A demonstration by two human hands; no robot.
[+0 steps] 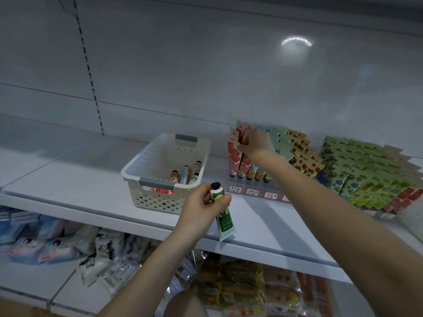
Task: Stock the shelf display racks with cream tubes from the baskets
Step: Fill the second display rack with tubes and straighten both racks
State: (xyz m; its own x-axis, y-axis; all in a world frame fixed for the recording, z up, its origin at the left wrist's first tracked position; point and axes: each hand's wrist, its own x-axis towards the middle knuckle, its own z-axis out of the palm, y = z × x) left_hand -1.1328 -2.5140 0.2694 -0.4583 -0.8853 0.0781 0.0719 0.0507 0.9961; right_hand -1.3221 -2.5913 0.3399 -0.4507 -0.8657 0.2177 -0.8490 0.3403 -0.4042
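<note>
A cream perforated basket (146,170) sits on the white shelf (68,179) and holds several cream tubes (186,173). My left hand (201,207) grips a green and white cream tube (223,213) with a black cap, held cap-up in front of the basket. To the right stands a display rack (254,191) with rows of upright tubes. My right hand (256,141) reaches to the rack's back left and pinches the top of a red tube (235,154) there.
A second rack (366,175) full of green, blue and red tubes stands at the far right. Price labels (253,192) line the first rack's front. The lower shelf holds packaged goods (109,257). The shelf's back wall (206,76) is bare.
</note>
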